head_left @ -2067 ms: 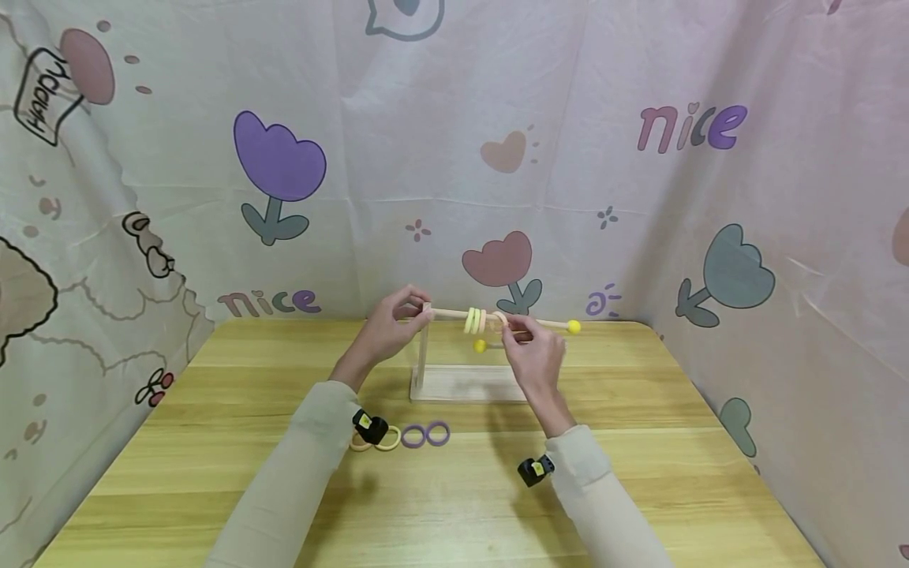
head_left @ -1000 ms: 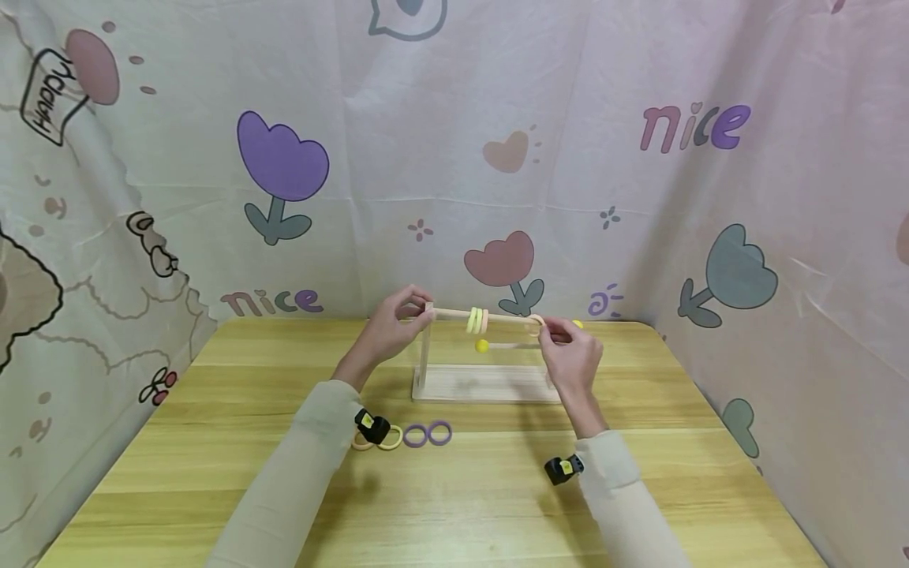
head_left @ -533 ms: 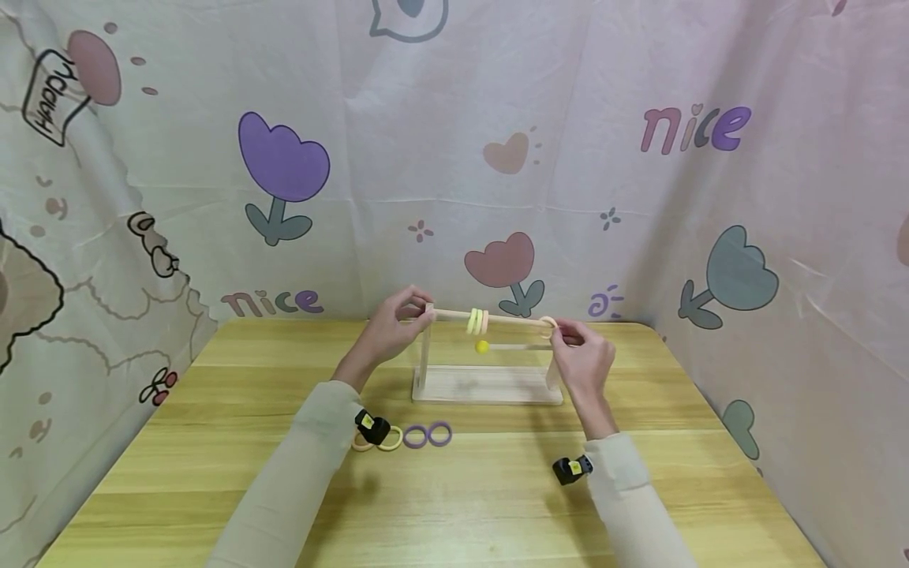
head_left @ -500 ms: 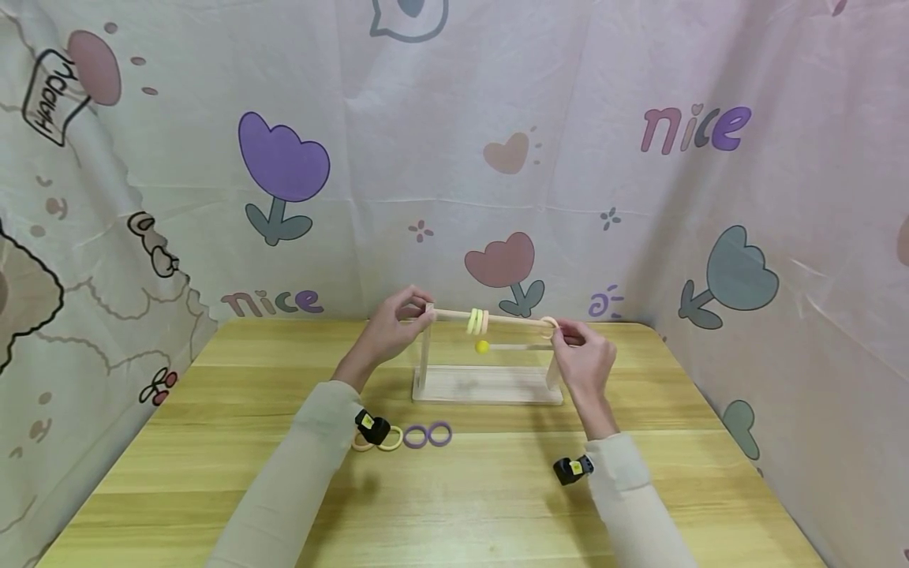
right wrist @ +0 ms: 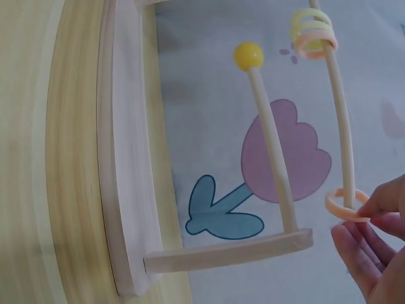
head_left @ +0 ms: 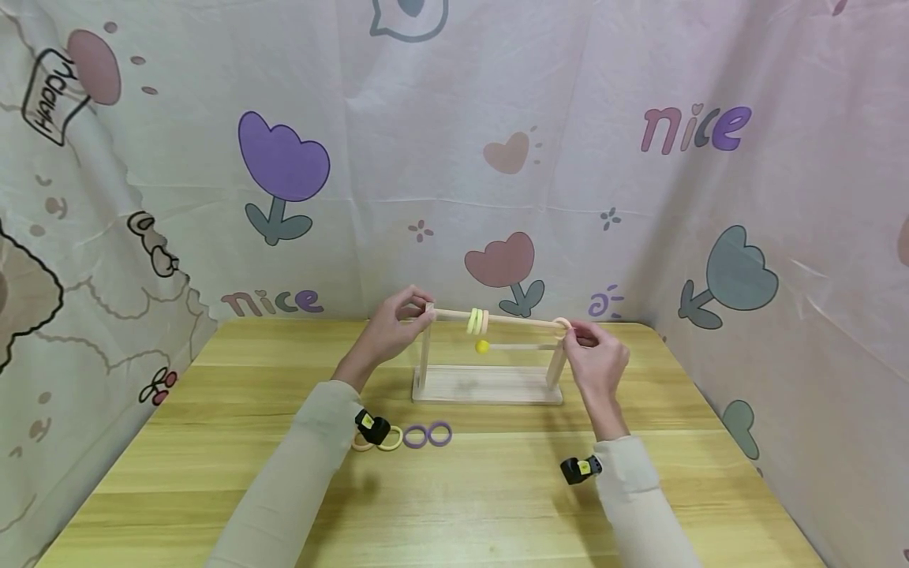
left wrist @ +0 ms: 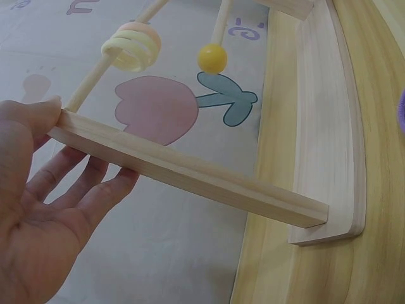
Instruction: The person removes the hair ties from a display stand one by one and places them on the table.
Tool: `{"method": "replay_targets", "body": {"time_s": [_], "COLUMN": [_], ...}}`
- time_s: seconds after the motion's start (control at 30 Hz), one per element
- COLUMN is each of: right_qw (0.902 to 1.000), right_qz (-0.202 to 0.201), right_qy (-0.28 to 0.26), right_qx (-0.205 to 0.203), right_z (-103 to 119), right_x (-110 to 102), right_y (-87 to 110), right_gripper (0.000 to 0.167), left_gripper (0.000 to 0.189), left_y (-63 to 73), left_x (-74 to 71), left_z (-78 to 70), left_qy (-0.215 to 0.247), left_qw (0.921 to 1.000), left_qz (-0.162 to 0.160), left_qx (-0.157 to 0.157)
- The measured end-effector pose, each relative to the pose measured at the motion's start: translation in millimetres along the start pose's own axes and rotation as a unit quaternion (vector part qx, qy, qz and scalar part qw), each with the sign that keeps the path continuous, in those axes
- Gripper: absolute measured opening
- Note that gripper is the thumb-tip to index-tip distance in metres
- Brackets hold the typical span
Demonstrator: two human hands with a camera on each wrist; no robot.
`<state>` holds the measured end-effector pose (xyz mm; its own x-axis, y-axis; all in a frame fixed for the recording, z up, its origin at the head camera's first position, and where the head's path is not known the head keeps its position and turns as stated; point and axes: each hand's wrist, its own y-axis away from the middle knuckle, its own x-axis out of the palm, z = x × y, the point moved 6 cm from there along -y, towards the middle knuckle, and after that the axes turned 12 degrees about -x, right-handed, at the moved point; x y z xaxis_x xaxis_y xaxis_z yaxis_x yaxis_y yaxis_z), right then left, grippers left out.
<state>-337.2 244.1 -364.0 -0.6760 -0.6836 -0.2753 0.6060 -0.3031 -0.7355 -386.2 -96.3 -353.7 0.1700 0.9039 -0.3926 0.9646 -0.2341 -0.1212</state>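
Observation:
My left hand [head_left: 394, 325] grips the top of the left post [left wrist: 183, 166] of a pale wooden stand [head_left: 486, 385], thumb on one side, fingers on the other. A thin wooden rod [head_left: 523, 320] runs rightward from that post. Two pale yellow rings [right wrist: 307, 22] and a peach ring [right wrist: 316, 44] hang together around its middle. My right hand [head_left: 598, 359] pinches another peach ring [right wrist: 340, 208] between thumb and fingers; that ring is around the rod near its right end. My fingers hide the rod's tip.
A lower rod with a yellow ball [head_left: 483, 346] on its left end juts from the right post [head_left: 557, 364]. Two purple rings [head_left: 439, 433] lie in front of the stand, beside a yellow ring [head_left: 390, 439] and an orange ring [head_left: 362, 444] partly behind the left wrist camera.
My right hand has moved right along the rod with the peach ring, from beside the other rings towards the rod's right end. My left hand stays on the post.

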Motion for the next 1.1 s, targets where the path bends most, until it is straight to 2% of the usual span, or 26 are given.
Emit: {"method": "replay_targets", "body": {"time_s": [0.3, 0.5, 0.63, 0.87, 1.1], "right_qw": [0.9999, 0.9998, 0.9997, 0.9996, 0.999], "right_qz": [-0.008, -0.017, -0.018, -0.021, -0.021], "right_qy": [0.007, 0.012, 0.009, -0.005, -0.005], "right_qx": [0.0, 0.008, 0.012, 0.019, 0.04], "right_z": [-5, -11, -15, -22, -31], "right_x": [-8, -13, -14, -14, -15], "right_y": [-2.0, -3.3, -4.6, -5.9, -7.0], "right_gripper": [0.015, 0.015, 0.014, 0.015, 0.016], "left_gripper": [0.02, 0.02, 0.019, 0.02, 0.021], "left_y": [16.9, 19.1, 14.8, 1.5, 0.4], "left_x": [-0.2, -0.4, 0.1, 0.6, -0.6], "left_z": [-23.3, -25.7, -21.6, -2.7, 0.4], "left_qy": [-0.002, -0.005, -0.005, -0.01, -0.003], "left_qw": [1.0, 0.9999, 1.0, 0.9999, 0.9999], "left_qz": [0.002, 0.0, -0.001, -0.002, -0.001], "left_qx": [0.001, 0.009, 0.004, 0.004, 0.013]}}
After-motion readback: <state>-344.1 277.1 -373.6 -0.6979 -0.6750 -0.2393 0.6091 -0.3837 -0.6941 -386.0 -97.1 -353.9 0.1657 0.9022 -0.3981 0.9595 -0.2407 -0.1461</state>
